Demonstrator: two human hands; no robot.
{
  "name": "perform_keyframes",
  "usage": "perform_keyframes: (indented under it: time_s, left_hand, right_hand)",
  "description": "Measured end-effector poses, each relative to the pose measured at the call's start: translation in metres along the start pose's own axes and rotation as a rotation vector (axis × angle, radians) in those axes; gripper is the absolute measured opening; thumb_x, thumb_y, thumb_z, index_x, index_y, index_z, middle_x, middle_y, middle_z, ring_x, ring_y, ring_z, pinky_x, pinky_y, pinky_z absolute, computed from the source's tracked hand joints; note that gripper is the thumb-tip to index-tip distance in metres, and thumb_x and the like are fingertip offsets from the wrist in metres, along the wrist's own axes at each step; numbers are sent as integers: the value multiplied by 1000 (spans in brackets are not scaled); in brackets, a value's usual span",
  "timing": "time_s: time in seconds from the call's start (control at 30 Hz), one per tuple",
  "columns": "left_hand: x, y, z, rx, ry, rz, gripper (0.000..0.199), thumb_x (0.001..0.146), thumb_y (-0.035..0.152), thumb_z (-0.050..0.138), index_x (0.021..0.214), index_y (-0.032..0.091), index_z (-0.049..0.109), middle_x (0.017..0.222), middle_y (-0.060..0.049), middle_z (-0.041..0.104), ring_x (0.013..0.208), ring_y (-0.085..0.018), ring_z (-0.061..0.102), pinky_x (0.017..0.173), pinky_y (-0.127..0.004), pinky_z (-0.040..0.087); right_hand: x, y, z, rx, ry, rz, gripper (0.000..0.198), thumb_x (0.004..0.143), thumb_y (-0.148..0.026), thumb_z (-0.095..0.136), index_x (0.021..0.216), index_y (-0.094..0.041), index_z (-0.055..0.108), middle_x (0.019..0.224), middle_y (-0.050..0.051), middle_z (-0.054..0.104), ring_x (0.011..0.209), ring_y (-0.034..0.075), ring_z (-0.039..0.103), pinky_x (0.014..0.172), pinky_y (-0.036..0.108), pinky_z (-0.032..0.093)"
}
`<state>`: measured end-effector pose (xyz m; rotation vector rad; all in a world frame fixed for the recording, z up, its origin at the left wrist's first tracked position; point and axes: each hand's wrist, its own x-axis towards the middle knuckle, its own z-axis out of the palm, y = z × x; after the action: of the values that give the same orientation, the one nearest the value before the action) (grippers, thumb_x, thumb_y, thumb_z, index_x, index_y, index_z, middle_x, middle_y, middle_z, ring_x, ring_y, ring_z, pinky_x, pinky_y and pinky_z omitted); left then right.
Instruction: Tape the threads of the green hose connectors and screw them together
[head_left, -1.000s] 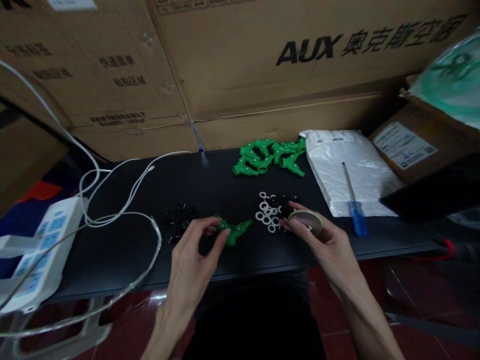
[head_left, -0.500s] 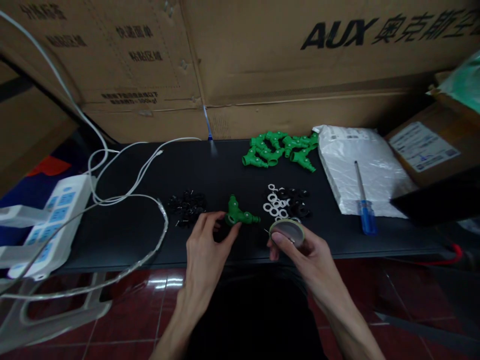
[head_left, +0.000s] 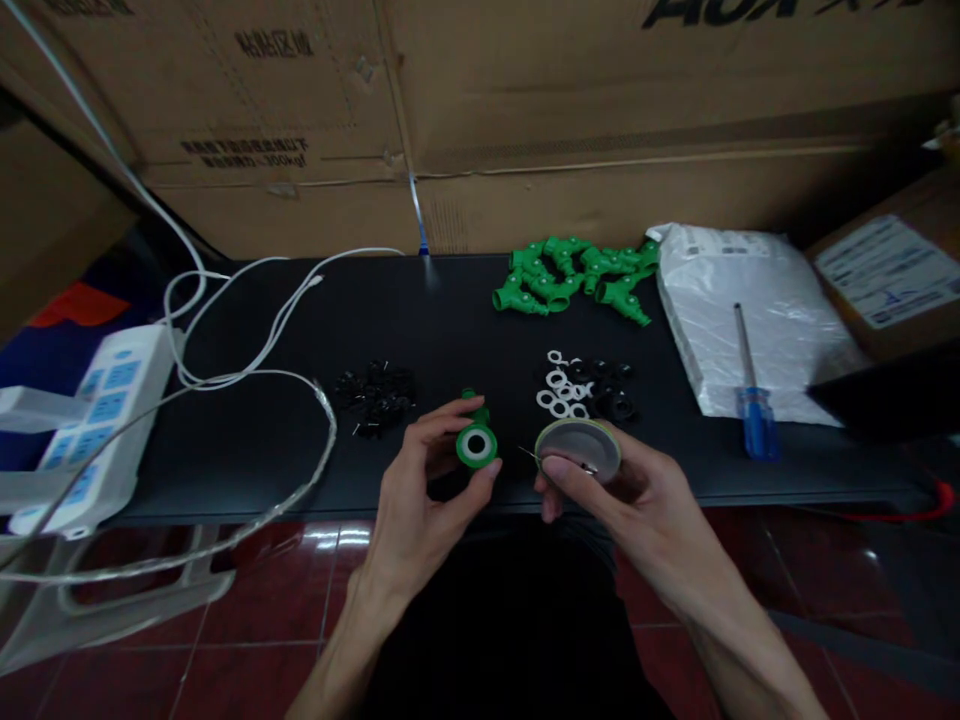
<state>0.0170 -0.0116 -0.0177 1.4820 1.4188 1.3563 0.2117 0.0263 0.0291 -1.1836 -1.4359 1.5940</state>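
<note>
My left hand [head_left: 424,490] is closed round a green Y-shaped hose connector [head_left: 481,412], thumb and fingers on either side. Its wide round mouth faces me, and a white washer [head_left: 466,446] with a dark hole sits inside it. My right hand [head_left: 626,495] grips a round, shallow, lid-like disc [head_left: 576,447] with a grey inside and a yellowish-green rim, the thumb lying over its front edge. A thin needle-like point [head_left: 527,453] sticks out leftward beside these fingers; its base is hidden. Just beyond the disc lie white washers [head_left: 559,380] and black rings [head_left: 616,404].
Small black parts [head_left: 375,395] lie in a pile to the left. More green connectors [head_left: 559,272] are grouped at the back, by a white plastic package [head_left: 739,260] with a blue screwdriver [head_left: 757,425] on it. White cables [head_left: 281,340] and a power strip [head_left: 105,410] occupy the left.
The connector has been lifted and turned in my left hand, so its wide mouth with the washer now faces me. My right hand keeps the disc. The view has tilted down slightly.
</note>
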Motion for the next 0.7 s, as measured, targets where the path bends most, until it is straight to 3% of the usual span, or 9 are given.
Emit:
perform_keyframes:
  time_s: [0.17, 0.33, 0.53, 0.7]
  left_hand:
    - [-4, 2, 0, -24, 1, 38, 41, 86, 11, 77, 118, 27, 57, 131, -4, 67, 115, -19, 70, 89, -30, 64]
    - [-1, 8, -8, 194, -7, 103, 42, 86, 17, 79, 124, 28, 64, 125, -4, 69, 114, -21, 68, 85, -31, 65]
    - [0, 10, -10, 226, -38, 113, 42, 87, 17, 78, 126, 29, 66, 125, -4, 67, 113, -19, 68, 82, -28, 65]
    - [1, 11, -10, 245, -45, 108, 40, 87, 15, 76, 124, 27, 67, 125, -4, 68, 113, -20, 68, 83, -29, 65]
  right_hand:
    - [-1, -14, 3, -126, -23, -13, 17, 94, -37, 71, 88, -22, 70, 70, -3, 66, 64, 11, 63, 62, 22, 51]
    - [-3, -21, 3, -269, 9, -54, 20, 93, -40, 71, 82, -23, 69, 65, -3, 63, 60, 13, 60, 55, 23, 48]
    - [4, -19, 2, -159, -37, -14, 17, 95, -37, 69, 87, -23, 69, 70, -3, 68, 64, 13, 65, 63, 23, 53]
    - [5, -17, 1, -202, -63, -6, 16, 96, -35, 67, 85, -23, 68, 70, -4, 68, 67, 12, 64, 64, 23, 50]
